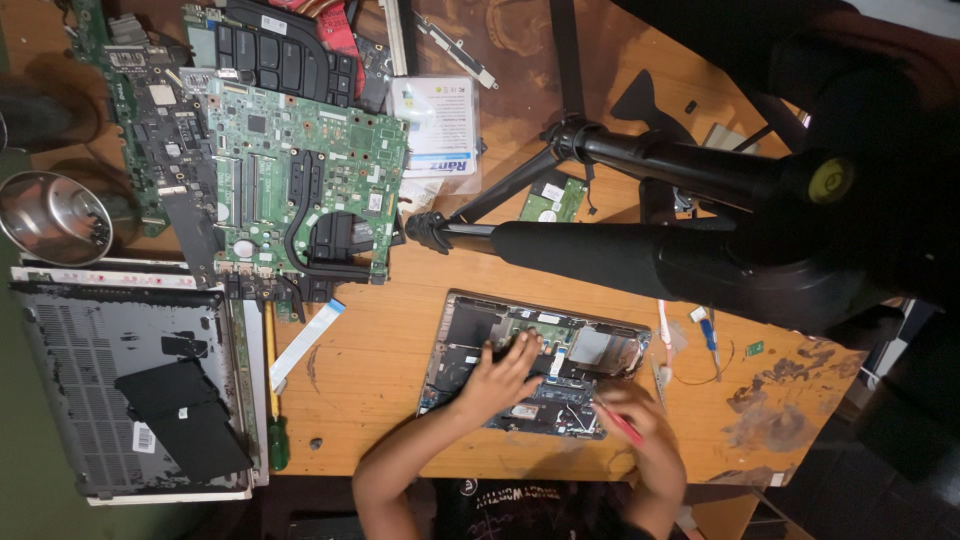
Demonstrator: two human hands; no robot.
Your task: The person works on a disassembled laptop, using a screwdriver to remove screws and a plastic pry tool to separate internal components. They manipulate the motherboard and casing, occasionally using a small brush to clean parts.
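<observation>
An opened laptop base (470, 325) with its circuit board exposed lies on the wooden table (380, 400) near the front edge. My left hand (500, 375) rests flat on its middle, fingers spread over the board. My right hand (640, 415) sits at the base's front right corner and grips a thin red tool (617, 420) whose tip points at the board.
A black tripod (640, 250) reaches across the table above the laptop. A green motherboard (300, 180) and other boards lie at the back left. A grey laptop cover (120, 380), a metal bowl (55, 215), a green-handled screwdriver (275, 420) and a white ribbon cable (305, 342) sit left.
</observation>
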